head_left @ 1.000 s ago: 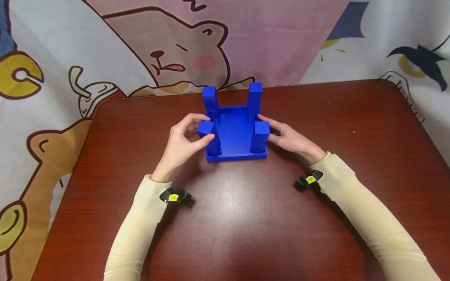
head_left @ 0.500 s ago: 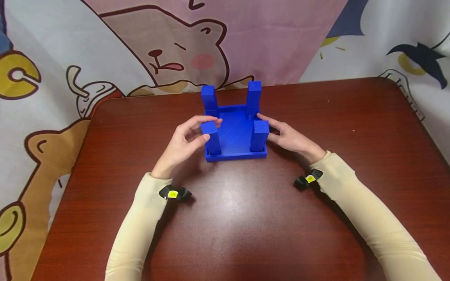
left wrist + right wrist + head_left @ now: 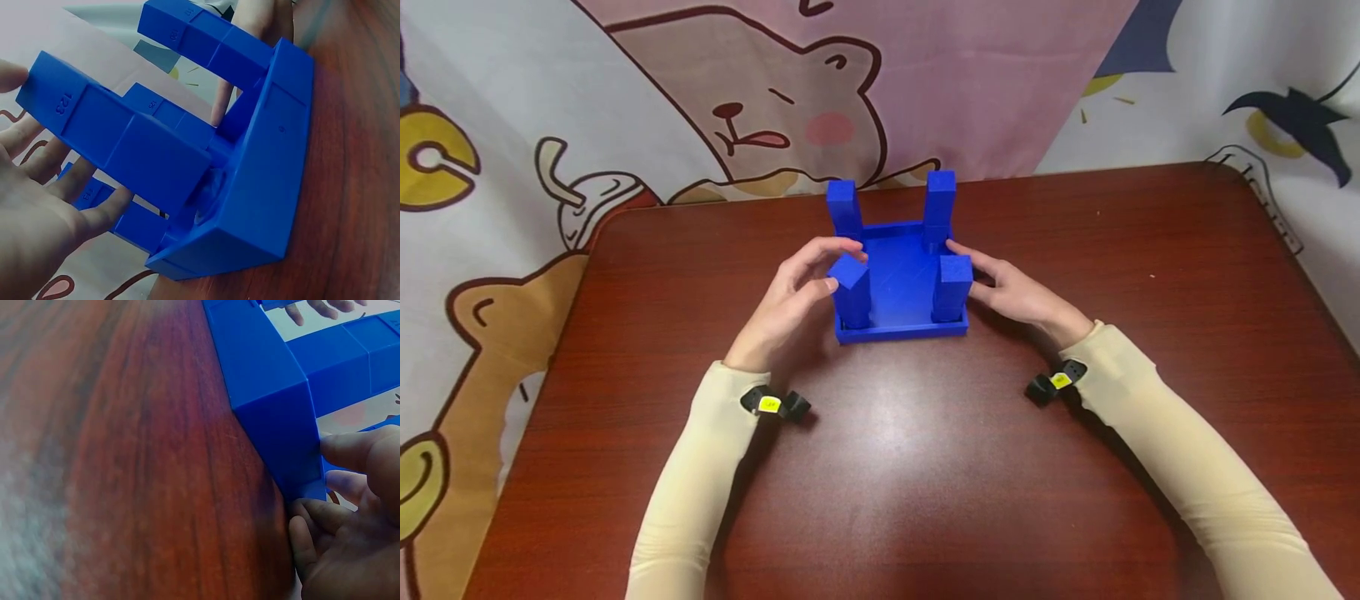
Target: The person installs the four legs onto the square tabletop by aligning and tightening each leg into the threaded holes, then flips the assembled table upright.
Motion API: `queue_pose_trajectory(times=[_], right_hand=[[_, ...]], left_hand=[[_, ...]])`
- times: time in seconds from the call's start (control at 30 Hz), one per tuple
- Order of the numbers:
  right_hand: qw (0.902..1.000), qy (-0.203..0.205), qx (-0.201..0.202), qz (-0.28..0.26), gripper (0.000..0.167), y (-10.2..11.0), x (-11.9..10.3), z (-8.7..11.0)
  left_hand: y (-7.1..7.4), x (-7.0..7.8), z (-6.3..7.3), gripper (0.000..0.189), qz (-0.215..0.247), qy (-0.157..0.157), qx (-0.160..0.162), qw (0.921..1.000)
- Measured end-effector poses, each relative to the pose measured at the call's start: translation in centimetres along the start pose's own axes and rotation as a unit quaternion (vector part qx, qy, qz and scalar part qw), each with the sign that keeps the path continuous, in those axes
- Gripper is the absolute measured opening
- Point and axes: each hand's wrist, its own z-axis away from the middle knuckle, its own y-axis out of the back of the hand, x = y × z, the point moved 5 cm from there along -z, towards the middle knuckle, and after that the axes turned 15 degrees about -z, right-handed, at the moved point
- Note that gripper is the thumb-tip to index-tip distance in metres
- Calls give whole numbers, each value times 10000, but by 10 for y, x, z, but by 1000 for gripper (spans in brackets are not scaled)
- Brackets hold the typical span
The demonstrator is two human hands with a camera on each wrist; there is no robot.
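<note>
A blue square tray-like base sits on the table with a blue square post standing at each corner. My left hand has its thumb and fingers around the front-left post. In the left wrist view that post bears the raised number 123; the thumb tip meets its top end and the fingers lie along the opposite side. My right hand holds the right side of the base, thumb on the wall in the right wrist view and other fingers bent against it.
The other posts are the front-right post, back-left post and back-right post. A reddish-brown wooden table spreads around the base. A cartoon-printed cloth hangs behind the table's far edge.
The front-left post has turned about its long axis, its top going from angled to square and to angled again. My left fingers have shifted around it; the right hand stays in place.
</note>
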Motion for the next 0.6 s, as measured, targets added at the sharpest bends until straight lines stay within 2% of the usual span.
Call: queue_pose_trajectory(times=[0.17,0.27,0.4,0.5,0.6], right_hand=[[10000,17,-40,-27,60,0,1,-1],[10000,20,-7,-5,59,1,2,-1],[10000,8,14,18,59,1,3,0],[10000,-33,7,13,59,1,3,0],[10000,2,2,52,59,0,2,0]], left_hand=[[2,3,5,51,-151,-134,101,9997],[2,5,8,60,-703,-105,292,9970],[3,8,10,57,-1424,15,776,9868],[5,8,11,47,-1439,149,1047,9839],[8,7,12,41,-1259,193,1010,9867]])
